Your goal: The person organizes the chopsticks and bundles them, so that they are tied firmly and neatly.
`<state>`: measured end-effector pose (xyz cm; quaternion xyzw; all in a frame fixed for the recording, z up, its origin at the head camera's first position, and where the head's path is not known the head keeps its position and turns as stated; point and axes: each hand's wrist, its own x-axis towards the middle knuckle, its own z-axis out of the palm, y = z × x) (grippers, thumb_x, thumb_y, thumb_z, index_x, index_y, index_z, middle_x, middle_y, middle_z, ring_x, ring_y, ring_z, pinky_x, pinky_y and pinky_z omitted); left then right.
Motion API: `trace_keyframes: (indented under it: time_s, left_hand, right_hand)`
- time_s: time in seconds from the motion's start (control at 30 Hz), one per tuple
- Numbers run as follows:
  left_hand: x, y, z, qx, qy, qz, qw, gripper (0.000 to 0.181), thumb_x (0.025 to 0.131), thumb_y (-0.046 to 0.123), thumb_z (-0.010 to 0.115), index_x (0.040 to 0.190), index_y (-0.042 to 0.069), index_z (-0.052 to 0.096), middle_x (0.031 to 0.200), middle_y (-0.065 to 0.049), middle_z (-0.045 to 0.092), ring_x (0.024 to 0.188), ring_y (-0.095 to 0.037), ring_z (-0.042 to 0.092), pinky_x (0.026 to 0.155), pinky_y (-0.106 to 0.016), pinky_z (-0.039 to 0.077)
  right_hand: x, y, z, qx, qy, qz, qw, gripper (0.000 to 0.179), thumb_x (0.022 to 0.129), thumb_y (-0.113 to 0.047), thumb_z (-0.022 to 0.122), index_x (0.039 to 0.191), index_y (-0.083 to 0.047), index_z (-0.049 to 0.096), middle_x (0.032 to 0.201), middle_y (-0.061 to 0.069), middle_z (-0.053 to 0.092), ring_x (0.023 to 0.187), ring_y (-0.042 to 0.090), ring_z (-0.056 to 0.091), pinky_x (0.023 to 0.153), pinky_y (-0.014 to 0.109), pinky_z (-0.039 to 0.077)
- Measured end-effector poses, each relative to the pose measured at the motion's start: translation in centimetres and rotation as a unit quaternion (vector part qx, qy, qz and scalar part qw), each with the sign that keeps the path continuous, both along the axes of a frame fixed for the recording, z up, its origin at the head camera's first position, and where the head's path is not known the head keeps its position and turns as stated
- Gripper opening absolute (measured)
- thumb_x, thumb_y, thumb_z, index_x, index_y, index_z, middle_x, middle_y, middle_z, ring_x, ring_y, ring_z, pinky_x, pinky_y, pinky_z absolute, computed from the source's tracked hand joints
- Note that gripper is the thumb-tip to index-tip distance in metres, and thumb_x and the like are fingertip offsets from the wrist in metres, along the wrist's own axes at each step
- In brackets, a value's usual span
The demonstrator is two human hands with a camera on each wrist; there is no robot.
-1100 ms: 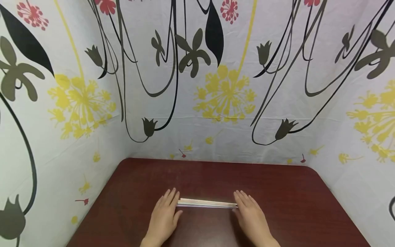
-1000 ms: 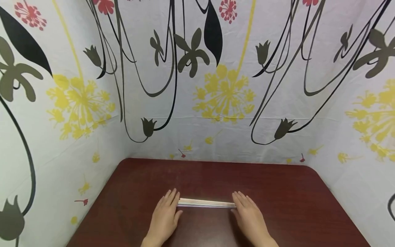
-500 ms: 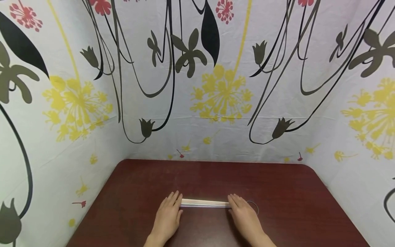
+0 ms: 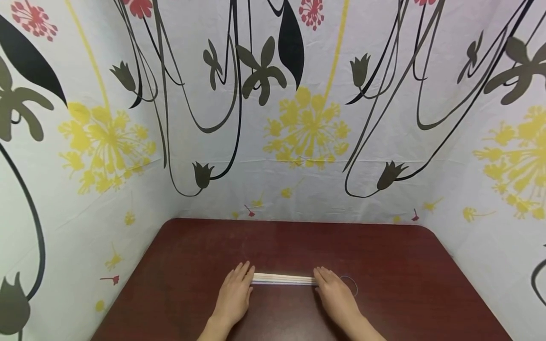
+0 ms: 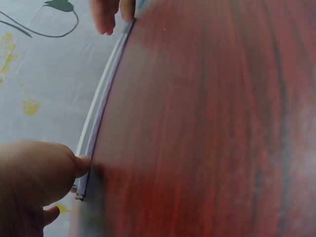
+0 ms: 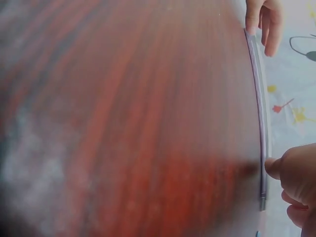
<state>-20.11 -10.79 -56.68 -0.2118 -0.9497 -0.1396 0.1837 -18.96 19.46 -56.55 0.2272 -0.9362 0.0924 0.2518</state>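
Note:
A long, narrow, pale bundle of thin layered strips (image 4: 283, 279) lies crosswise before me, with a purplish near side in the left wrist view. My left hand (image 4: 232, 293) pinches its left end, the thumb against the near side and the fingers over the far side. At the opposite end my right hand (image 4: 337, 296) grips it the same way. Dark tips of the bundle (image 5: 81, 195) stick out past the left thumb. Just beyond the right hand a thin cord loop (image 4: 356, 287) shows. The fingers cover both ends in the head view.
Under the bundle is a dark reddish-brown tabletop (image 4: 384, 260) with rounded far corners. A white cloth (image 4: 307, 203) printed with flowers and stems hangs around its back and sides.
Both hands have slid inward along the bundle, so less of it shows between them. The thumbs have drawn in closer, and the cord loop has come into sight beyond the right hand.

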Motion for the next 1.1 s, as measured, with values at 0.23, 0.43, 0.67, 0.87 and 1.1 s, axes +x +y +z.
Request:
trace_keyframes:
  time_s: [0.23, 0.43, 0.67, 0.87, 1.1]
  left_hand:
    - [-0.7, 0.3, -0.1, -0.020, -0.025, -0.004, 0.9995, 0.046, 0.089, 0.004, 0.071, 0.133, 0.001, 0.062, 0.142, -0.020, 0.057, 0.133, -0.038, 0.053, 0.108, -0.054, 0.040]
    - [-0.9, 0.6, -0.5, -0.039, -0.024, -0.002, 0.9990, 0.045, 0.087, -0.004, 0.068, 0.131, 0.001, 0.064, 0.135, -0.017, 0.063, 0.128, -0.036, 0.058, 0.106, -0.053, 0.042]
    - [-1.0, 0.7, -0.8, -0.046, -0.001, -0.006, 0.9989, 0.051, 0.078, -0.009, 0.072, 0.128, -0.001, 0.065, 0.129, -0.018, 0.066, 0.122, -0.034, 0.062, 0.105, -0.050, 0.045]
    - [-1.0, 1.1, -0.6, -0.064, 0.011, -0.010, 0.9978, 0.054, 0.073, -0.012, 0.076, 0.126, -0.004, 0.066, 0.128, -0.019, 0.066, 0.122, -0.032, 0.062, 0.106, -0.046, 0.044]
    - [-1.0, 1.9, -0.4, -0.107, 0.046, -0.022, 0.9929, 0.054, 0.076, -0.005, 0.080, 0.128, -0.003, 0.065, 0.125, -0.017, 0.068, 0.119, -0.029, 0.065, 0.103, -0.042, 0.048]
  right_hand:
    - [-0.6, 0.0, -0.5, 0.007, 0.010, 0.003, 0.9999, 0.046, 0.075, 0.000, 0.083, 0.117, 0.007, 0.068, 0.119, 0.023, 0.069, 0.111, 0.035, 0.068, 0.096, 0.046, 0.052]
    - [-0.9, -0.1, -0.6, 0.025, 0.004, 0.014, 0.9996, 0.037, 0.079, 0.006, 0.078, 0.115, 0.003, 0.070, 0.113, 0.019, 0.072, 0.104, 0.031, 0.071, 0.090, 0.041, 0.055]
    - [-1.4, -0.3, -0.4, 0.024, -0.042, 0.006, 0.9988, 0.027, 0.083, 0.004, 0.076, 0.109, -0.002, 0.073, 0.105, 0.016, 0.074, 0.094, 0.030, 0.074, 0.078, 0.037, 0.059]
    - [-1.6, -0.4, -0.2, 0.022, -0.032, 0.013, 0.9992, 0.023, 0.080, 0.007, 0.076, 0.099, -0.005, 0.072, 0.099, 0.014, 0.075, 0.087, 0.028, 0.075, 0.072, 0.037, 0.060]
    - [-2.1, -0.3, -0.3, 0.034, -0.013, 0.025, 0.9990, 0.029, 0.073, 0.013, 0.076, 0.090, -0.010, 0.071, 0.087, 0.005, 0.075, 0.075, 0.019, 0.072, 0.062, 0.031, 0.058]
